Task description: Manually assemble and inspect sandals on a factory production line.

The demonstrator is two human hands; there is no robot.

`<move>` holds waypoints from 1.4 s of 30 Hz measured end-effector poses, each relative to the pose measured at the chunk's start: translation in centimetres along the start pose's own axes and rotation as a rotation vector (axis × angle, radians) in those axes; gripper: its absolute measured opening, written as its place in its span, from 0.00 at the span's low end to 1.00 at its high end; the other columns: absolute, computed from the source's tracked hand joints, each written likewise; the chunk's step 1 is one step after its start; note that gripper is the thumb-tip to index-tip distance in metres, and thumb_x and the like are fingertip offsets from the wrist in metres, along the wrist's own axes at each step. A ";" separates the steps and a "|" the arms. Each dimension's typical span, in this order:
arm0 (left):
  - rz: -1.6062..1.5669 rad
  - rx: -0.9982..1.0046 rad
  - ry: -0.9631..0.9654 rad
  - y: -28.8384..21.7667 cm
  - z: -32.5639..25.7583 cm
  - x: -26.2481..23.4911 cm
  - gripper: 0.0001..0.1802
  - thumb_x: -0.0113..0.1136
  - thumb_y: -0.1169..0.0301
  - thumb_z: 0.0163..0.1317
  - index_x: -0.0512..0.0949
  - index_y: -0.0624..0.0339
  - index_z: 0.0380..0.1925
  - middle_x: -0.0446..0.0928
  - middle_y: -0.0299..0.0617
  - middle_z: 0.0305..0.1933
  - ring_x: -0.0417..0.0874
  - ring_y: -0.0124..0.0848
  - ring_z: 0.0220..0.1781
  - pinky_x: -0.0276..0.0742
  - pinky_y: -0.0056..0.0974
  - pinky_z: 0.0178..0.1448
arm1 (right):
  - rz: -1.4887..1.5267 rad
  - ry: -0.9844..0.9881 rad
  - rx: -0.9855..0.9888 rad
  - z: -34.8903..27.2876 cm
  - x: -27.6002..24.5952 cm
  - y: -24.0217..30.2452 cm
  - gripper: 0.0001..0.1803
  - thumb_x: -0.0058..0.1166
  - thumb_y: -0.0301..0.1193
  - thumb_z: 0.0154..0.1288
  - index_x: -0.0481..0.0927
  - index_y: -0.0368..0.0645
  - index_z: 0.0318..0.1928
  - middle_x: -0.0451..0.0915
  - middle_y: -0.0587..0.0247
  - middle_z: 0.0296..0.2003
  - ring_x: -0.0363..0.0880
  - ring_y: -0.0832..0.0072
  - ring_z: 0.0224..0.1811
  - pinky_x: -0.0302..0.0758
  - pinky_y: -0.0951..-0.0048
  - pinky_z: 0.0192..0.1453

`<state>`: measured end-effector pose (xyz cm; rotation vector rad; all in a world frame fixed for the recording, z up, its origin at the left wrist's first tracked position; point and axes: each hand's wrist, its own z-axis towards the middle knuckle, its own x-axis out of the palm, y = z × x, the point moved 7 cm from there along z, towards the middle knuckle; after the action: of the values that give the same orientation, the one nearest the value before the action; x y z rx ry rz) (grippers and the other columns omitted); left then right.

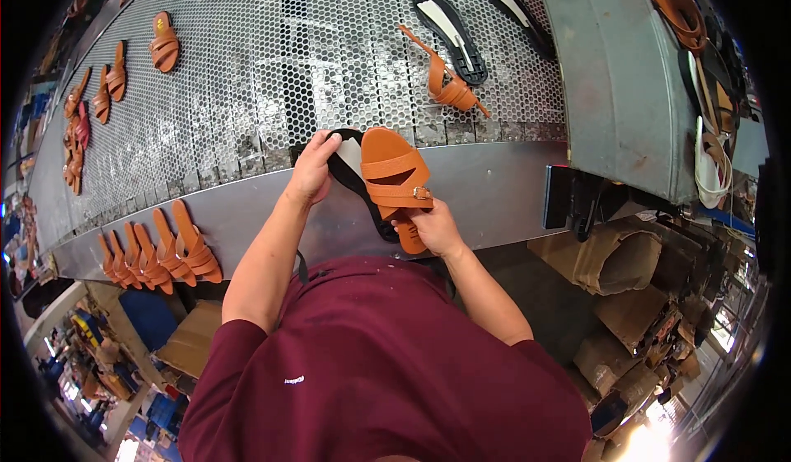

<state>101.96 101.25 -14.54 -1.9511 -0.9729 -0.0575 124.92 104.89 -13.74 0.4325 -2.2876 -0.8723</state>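
Note:
In front of my body, my left hand (313, 169) is closed on the toe end of a black shoe sole (349, 178) with a pale inner face. An orange-brown sandal upper (392, 165) with crossing straps and a small buckle lies partly over that sole, its front end pointing away from me. My right hand (437, 228) grips the sandal upper near its heel, the fingers curled under the straps. The two parts overlap, and whether they are pressed together cannot be told. Farther off, another strappy orange upper (451, 91) lies beside a loose black sole (453, 37).
A honeycomb mesh conveyor (239, 58) stretches ahead, carrying scattered sandals (164, 43). Along its near side runs a smooth metal ledge (494, 186), with several sandals (189, 243) lined up at left. A grey metal housing (618, 66) stands at right, above cardboard boxes (606, 256).

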 end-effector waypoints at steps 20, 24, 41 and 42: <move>-0.083 -0.089 0.212 -1.3 -1.3 5.4 0.27 0.62 0.77 0.63 0.66 0.56 0.62 0.75 0.40 0.50 0.78 0.31 0.52 0.77 0.38 0.58 | -0.155 0.134 0.015 1.1 1.7 1.5 0.07 0.50 0.24 0.70 0.77 0.34 0.43 0.82 0.61 0.34 0.81 0.76 0.35 0.79 0.72 0.42; -0.080 -0.103 0.207 -1.2 -1.2 5.9 0.26 0.61 0.76 0.64 0.66 0.56 0.61 0.75 0.40 0.50 0.78 0.30 0.51 0.77 0.38 0.58 | -0.152 0.130 0.025 1.1 1.3 1.7 0.06 0.50 0.24 0.69 0.77 0.34 0.43 0.82 0.61 0.34 0.81 0.76 0.35 0.79 0.72 0.42; 0.213 -0.065 0.147 -2.5 -1.5 8.0 0.19 0.59 0.73 0.67 0.71 0.60 0.56 0.77 0.41 0.49 0.78 0.26 0.50 0.76 0.35 0.57 | -0.226 0.101 0.013 1.2 -0.6 1.6 0.06 0.50 0.23 0.68 0.78 0.35 0.41 0.82 0.63 0.33 0.80 0.78 0.33 0.78 0.74 0.40; 0.404 -0.019 0.162 -3.2 -1.5 8.2 0.17 0.60 0.72 0.66 0.73 0.61 0.54 0.79 0.40 0.48 0.78 0.26 0.49 0.76 0.35 0.56 | -0.216 0.095 0.019 1.2 -0.6 1.8 0.06 0.50 0.23 0.68 0.78 0.35 0.42 0.82 0.63 0.33 0.80 0.79 0.33 0.77 0.74 0.40</move>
<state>106.02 105.92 -8.03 -2.0890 -0.4632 0.0062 124.41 107.08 -13.45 0.7247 -2.1917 -0.9150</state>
